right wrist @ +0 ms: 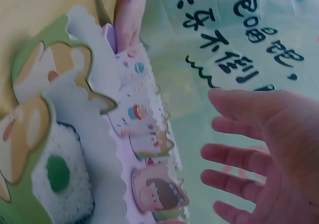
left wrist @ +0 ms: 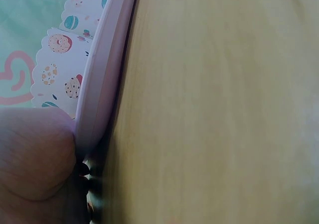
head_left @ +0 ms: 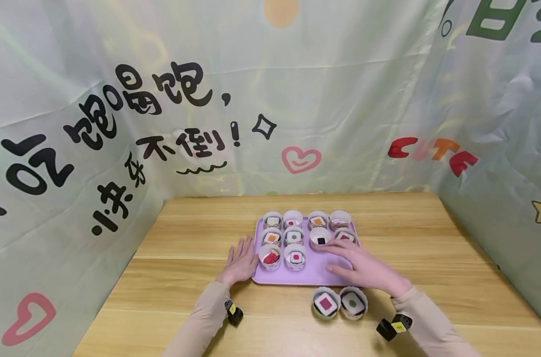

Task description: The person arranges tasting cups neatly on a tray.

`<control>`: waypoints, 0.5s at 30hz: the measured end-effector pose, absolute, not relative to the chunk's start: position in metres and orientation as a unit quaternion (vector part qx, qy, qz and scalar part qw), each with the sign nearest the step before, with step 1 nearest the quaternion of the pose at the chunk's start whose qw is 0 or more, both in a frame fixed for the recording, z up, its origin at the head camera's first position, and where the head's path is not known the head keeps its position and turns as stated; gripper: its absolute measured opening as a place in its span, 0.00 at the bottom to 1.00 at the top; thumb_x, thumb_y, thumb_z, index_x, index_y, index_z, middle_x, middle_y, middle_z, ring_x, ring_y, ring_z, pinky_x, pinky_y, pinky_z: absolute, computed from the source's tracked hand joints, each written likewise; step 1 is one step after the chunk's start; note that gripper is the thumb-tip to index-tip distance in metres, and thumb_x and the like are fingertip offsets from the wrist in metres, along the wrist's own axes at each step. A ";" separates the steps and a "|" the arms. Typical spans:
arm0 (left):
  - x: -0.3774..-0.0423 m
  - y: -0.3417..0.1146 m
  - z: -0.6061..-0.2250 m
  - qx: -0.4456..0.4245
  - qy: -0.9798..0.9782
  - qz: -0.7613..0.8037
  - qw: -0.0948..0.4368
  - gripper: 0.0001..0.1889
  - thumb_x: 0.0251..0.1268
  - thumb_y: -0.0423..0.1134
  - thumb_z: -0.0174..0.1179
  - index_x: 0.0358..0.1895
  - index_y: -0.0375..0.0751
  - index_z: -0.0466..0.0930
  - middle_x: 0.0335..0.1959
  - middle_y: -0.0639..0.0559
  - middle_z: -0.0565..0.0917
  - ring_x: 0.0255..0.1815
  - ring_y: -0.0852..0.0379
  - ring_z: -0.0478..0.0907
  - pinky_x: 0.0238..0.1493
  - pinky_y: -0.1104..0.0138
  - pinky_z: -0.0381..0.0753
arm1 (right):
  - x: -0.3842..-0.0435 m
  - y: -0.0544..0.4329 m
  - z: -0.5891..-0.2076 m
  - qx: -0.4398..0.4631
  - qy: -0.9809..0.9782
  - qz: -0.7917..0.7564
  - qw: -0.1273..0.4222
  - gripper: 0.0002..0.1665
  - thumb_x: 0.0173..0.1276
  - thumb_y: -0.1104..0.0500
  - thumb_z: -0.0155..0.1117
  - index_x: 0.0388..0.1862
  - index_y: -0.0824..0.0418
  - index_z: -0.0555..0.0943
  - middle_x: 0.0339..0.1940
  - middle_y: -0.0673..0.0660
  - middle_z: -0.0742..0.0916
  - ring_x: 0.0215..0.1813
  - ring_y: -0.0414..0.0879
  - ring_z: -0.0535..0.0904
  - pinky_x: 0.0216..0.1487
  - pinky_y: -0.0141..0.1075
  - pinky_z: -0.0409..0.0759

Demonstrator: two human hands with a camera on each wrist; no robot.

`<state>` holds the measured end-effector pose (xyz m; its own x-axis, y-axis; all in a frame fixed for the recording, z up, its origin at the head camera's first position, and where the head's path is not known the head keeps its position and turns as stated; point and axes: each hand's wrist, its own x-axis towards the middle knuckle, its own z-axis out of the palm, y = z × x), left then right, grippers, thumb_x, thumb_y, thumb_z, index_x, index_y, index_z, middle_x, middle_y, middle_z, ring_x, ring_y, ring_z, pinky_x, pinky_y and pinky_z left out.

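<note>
A purple tray holds several paper cups, each with a small sushi piece inside. My left hand lies with straight fingers along the tray's left edge, beside a cup with a red-topped piece. Over the tray's right part, my right hand stretches its fingers toward the cup with a black-wrapped piece. In the right wrist view the fingers are spread with nothing held. The left wrist view shows the heel of the left hand against the tray's rim.
Two more cups stand on the wooden table in front of the tray: one sushi piece with a pink centre, one with a green centre. A printed cloth hangs behind and at both sides.
</note>
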<state>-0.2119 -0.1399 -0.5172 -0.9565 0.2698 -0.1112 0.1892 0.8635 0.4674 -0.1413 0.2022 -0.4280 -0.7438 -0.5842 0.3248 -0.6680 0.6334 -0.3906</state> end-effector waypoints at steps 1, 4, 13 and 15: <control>-0.212 -0.140 -0.517 0.119 0.961 0.232 0.087 0.34 0.81 0.50 0.34 0.82 0.39 0.43 0.85 0.46 0.42 0.86 0.44 0.34 0.83 0.44 0.29 | -0.141 0.201 -0.428 0.357 -0.898 0.245 0.076 0.25 0.70 0.53 0.66 0.64 0.58 0.80 0.64 0.58 0.83 0.65 0.57 0.78 0.65 0.58 0.77; -0.212 -0.140 -0.517 0.120 0.962 0.230 0.087 0.34 0.80 0.50 0.34 0.82 0.38 0.43 0.85 0.45 0.42 0.86 0.44 0.34 0.83 0.44 0.29 | -0.138 0.197 -0.427 0.378 -0.896 0.225 0.054 0.24 0.71 0.52 0.65 0.63 0.58 0.81 0.64 0.58 0.83 0.66 0.58 0.78 0.65 0.58 0.76; -0.212 -0.140 -0.517 0.123 0.961 0.235 0.080 0.34 0.80 0.49 0.34 0.82 0.36 0.45 0.85 0.42 0.45 0.86 0.42 0.36 0.83 0.43 0.30 | -0.130 0.191 -0.424 0.422 -0.883 0.204 -0.015 0.25 0.70 0.47 0.66 0.59 0.60 0.82 0.57 0.54 0.86 0.60 0.52 0.82 0.62 0.52 0.80; -0.212 -0.140 -0.517 0.124 0.961 0.235 0.079 0.33 0.80 0.48 0.35 0.81 0.36 0.45 0.85 0.42 0.45 0.86 0.41 0.36 0.83 0.43 0.31 | -0.129 0.190 -0.425 0.431 -0.878 0.205 -0.030 0.27 0.71 0.44 0.65 0.60 0.60 0.82 0.56 0.52 0.86 0.59 0.50 0.81 0.62 0.49 0.80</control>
